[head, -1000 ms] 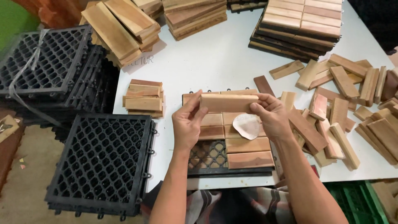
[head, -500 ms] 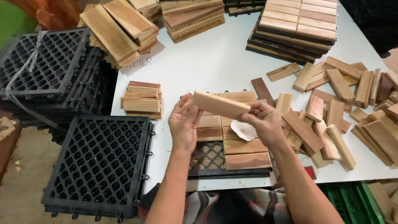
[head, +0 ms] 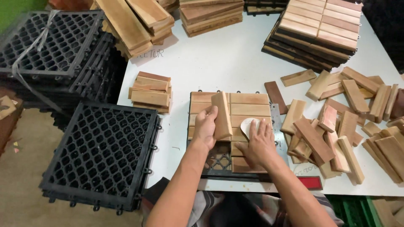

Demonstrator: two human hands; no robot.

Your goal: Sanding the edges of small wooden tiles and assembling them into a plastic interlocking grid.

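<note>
A second ago both hands held the wooden slat [head: 221,114] level in the air; now only the left hand [head: 205,127] has it, fingers curled round its lower edge, the slat stood on end over the half-filled tile [head: 248,100] on the white table [head: 235,59]. The right hand [head: 257,143] has let go and lies flat, fingers spread and empty, pressing on the laid slats and a pale round pad [head: 249,125] — so the slat looks to be on its way down to the open black grid [head: 219,159] at the near corner.

Matt, smooth wooden slat [head: 221,116], black plastic grid base [head: 219,159], white matt table [head: 227,59].
</note>
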